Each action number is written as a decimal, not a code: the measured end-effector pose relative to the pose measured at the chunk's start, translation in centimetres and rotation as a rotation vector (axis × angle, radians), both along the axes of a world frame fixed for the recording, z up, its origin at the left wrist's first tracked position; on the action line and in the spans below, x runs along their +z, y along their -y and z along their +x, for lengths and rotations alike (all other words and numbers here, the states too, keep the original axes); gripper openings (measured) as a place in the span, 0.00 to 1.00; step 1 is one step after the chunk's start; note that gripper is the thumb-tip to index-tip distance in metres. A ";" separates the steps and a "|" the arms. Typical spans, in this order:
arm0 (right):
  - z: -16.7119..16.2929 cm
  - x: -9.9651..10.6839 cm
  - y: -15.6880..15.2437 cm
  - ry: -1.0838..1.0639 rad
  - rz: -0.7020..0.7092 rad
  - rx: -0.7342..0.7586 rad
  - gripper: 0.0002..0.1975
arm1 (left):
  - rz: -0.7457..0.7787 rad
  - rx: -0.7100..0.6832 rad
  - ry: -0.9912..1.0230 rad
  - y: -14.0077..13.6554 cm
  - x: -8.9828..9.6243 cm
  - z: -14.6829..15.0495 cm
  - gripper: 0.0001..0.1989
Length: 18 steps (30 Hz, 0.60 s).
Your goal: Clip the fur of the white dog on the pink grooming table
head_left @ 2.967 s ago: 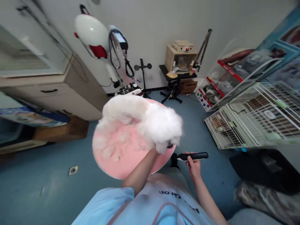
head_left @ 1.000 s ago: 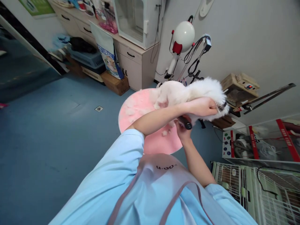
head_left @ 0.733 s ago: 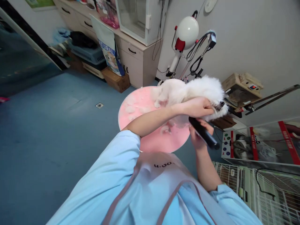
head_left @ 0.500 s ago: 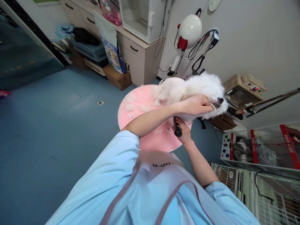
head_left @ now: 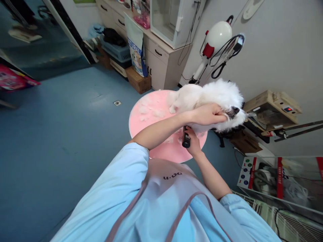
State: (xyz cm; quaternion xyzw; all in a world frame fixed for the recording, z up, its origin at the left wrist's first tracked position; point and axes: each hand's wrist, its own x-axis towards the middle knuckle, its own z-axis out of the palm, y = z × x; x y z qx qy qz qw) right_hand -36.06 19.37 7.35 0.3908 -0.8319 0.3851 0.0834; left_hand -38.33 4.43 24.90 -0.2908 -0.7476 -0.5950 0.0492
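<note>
A white dog (head_left: 189, 95) with a fluffy head and short-clipped body is on a round pink table (head_left: 141, 124). My left hand (head_left: 209, 113) reaches across and is closed on the fur at the dog's muzzle, just beside its dark nose. Below that arm, my right hand (head_left: 193, 139) grips a black hair clipper (head_left: 186, 140). The clipper's rear end points toward me; its blade end is hidden under my left forearm. Tufts of cut white fur (head_left: 148, 111) lie on the tabletop.
Behind the table stand a white-and-red dryer (head_left: 218, 35) with looped cables and a drawer cabinet (head_left: 157, 60). To the right are a beige box-shaped machine (head_left: 274, 109) and a clear-sided case (head_left: 290, 181). A pet carrier (head_left: 116, 50) sits at the back left.
The view has swung left, so the room appears shifted rightward. My right hand and the clipper have moved slightly left relative to the table. My left hand keeps its hold at the muzzle.
</note>
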 end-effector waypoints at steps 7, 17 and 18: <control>-4.0 5.2 -4.9 -0.234 -0.175 0.043 0.19 | 0.077 0.089 0.024 0.0 -0.6 0.6 0.18; -4.9 2.0 -5.2 -0.099 -0.100 0.406 0.14 | 0.115 0.301 0.044 0.0 -0.9 1.6 0.19; -5.4 2.5 -5.3 -0.109 -0.112 0.403 0.15 | 0.122 0.324 0.044 -0.1 -1.0 1.7 0.20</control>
